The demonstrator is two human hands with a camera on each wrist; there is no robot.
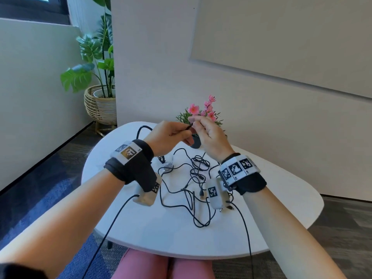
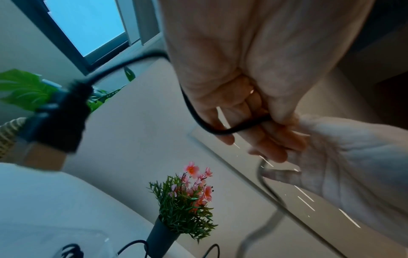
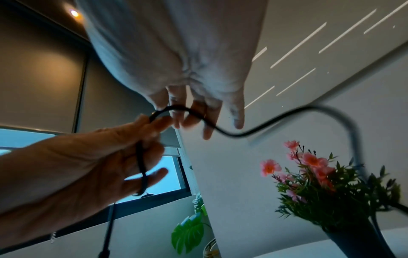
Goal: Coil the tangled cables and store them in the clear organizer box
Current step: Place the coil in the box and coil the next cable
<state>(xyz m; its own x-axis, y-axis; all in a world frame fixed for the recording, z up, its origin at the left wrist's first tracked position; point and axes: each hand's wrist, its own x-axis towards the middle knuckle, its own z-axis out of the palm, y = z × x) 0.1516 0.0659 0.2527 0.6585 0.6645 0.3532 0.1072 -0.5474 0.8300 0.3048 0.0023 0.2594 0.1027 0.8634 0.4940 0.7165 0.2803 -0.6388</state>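
Note:
Both hands are raised over the white table (image 1: 141,228) with one black cable (image 1: 189,127) stretched between them. My left hand (image 1: 181,135) grips it with curled fingers, and a loop of the cable (image 2: 220,130) hangs under the left hand (image 2: 243,122). A blurred black plug (image 2: 55,118) swings out to its left. My right hand (image 1: 196,122) pinches the same cable (image 3: 232,135) at the right hand's fingertips (image 3: 194,115). More tangled black cables (image 1: 193,178) lie on the table below. The clear box (image 2: 95,240) shows only a corner; my left wrist hides it in the head view.
A small dark pot of pink flowers (image 1: 201,115) stands on the table just behind my hands. A tall leafy plant in a wicker basket (image 1: 100,105) sits on the floor at the back left. Beyond the table a pale wall rises.

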